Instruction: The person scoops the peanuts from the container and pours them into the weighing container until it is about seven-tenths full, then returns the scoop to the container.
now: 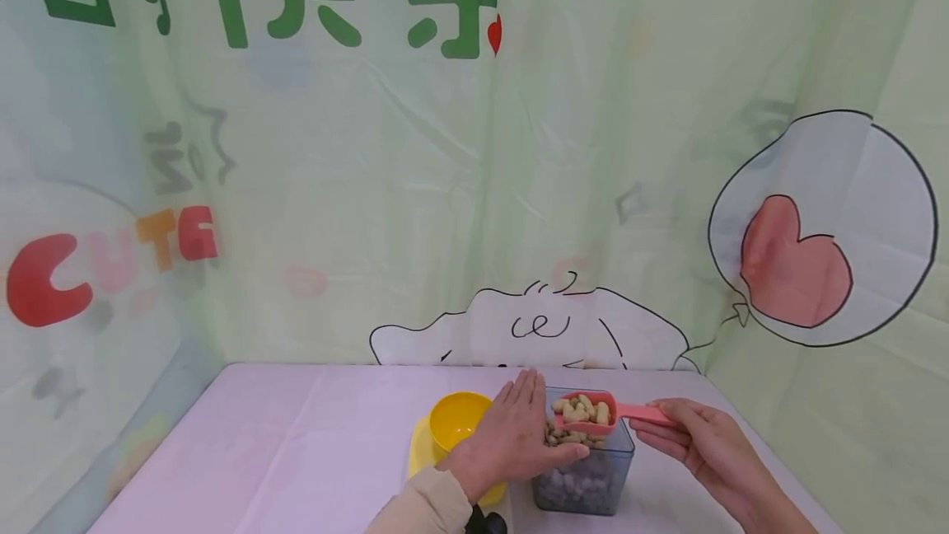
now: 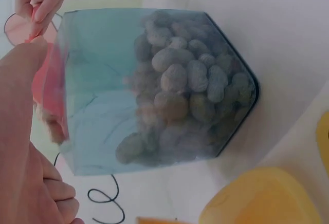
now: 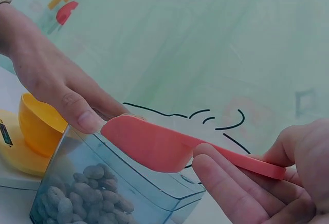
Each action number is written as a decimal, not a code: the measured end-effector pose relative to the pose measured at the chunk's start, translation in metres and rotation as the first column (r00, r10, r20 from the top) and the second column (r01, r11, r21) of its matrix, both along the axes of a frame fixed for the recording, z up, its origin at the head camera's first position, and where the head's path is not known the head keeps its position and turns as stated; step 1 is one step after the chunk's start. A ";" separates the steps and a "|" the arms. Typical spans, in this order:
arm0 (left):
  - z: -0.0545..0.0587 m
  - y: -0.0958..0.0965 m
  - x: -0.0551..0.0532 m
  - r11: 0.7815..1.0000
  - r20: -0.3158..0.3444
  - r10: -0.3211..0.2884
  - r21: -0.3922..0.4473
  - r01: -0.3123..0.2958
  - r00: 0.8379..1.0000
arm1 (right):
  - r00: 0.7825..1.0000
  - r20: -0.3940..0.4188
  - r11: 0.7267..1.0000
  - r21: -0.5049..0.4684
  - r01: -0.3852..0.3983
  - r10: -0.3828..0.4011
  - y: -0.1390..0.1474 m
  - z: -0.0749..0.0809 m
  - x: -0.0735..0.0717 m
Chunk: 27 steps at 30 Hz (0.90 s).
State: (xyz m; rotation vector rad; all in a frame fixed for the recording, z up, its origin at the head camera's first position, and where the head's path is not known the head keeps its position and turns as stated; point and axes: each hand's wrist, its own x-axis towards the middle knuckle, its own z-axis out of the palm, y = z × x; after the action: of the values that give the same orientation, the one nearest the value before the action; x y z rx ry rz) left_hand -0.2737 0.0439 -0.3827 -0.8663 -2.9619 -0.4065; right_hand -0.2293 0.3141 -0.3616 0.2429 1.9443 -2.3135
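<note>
Coral scoop [image 3: 146,143] of peanuts [image 1: 583,410] above a translucent blue bin [image 2: 100,80]

The right hand [image 1: 700,435] pinches the scoop between thumb and fingers; the left hand [image 1: 515,431] holds its fingers straight beside the bin. A yellow bowl [image 1: 452,419] shares the counter [image 1: 296,452]; beyond hangs a printed curtain [image 1: 296,147].

Beyond the hands [image 1: 511,427] [image 1: 704,439] hangs a pale green curtain [image 1: 415,213], balloon print [image 1: 797,270] to their right; below them, a pale lilac counter [image 1: 282,443].

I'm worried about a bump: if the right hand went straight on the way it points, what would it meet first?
Most likely the left hand: the scoop in the right hand points toward it above the box, though exact depth is unclear.
</note>
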 end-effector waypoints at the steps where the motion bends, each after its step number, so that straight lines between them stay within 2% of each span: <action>1: 0.001 -0.002 0.000 1.000 -0.002 0.001 0.003 -0.001 1.000 | 1.000 0.001 1.000 0.001 0.005 -0.005 -0.001 0.001 -0.001; 15: 0.012 -0.041 0.002 0.996 -0.004 -0.029 0.083 0.029 1.000 | 1.000 0.002 0.999 -0.044 0.005 -0.005 -0.011 0.009 -0.006; 21: 0.013 -0.058 -0.001 0.997 -0.007 0.013 0.081 -0.013 1.000 | 1.000 0.008 0.999 -0.036 0.015 -0.015 -0.027 0.014 -0.009; 27: 0.008 -0.074 -0.007 0.996 -0.038 0.066 0.061 -0.063 0.997 | 1.000 -0.018 0.999 -0.035 -0.022 0.021 -0.042 0.015 -0.014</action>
State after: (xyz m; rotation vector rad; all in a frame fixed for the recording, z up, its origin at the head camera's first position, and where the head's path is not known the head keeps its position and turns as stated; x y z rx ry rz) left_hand -0.2805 -0.0304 -0.3745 -0.7614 -2.9157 -0.4656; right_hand -0.2429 0.2718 -0.3465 0.1982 1.9030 -2.3416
